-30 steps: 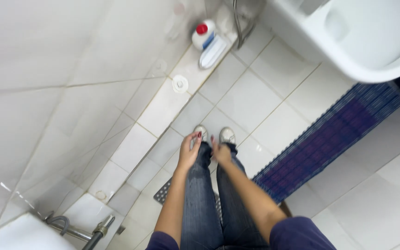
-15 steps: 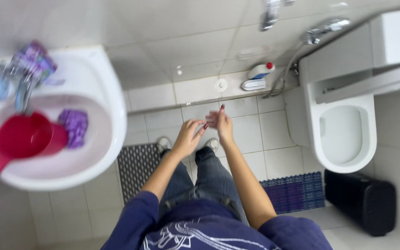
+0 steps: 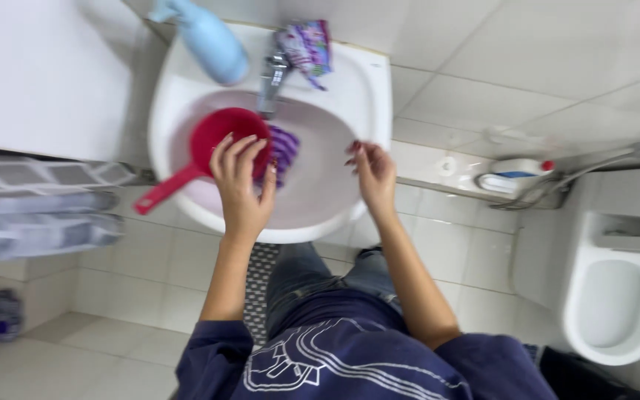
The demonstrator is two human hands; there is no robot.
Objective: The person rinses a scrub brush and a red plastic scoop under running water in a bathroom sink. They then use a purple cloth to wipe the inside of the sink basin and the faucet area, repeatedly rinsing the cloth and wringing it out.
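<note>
A white washbasin [image 3: 368, 96] fills the upper middle of the head view. Inside it lie a red scoop [image 3: 220, 133] with a long handle pointing left and a purple striped cloth [image 3: 284, 148]. My left hand [image 3: 242, 185] hovers over the scoop's bowl and the cloth, fingers spread, holding nothing. My right hand [image 3: 372, 174] is over the right side of the basin, fingers loosely apart and empty. A metal tap [image 3: 272, 78] stands at the basin's back edge.
A light blue spray bottle [image 3: 209, 37] and a purple packet [image 3: 307, 46] rest on the basin rim. A white toilet [image 3: 616, 296] is at right, a white bottle with a red cap [image 3: 512, 176] on the floor, hanging striped towels [image 3: 38, 207] at left.
The view has swung from the floor up to the basin. Both hands, held together over my legs before, have spread apart and now reach over the basin.
</note>
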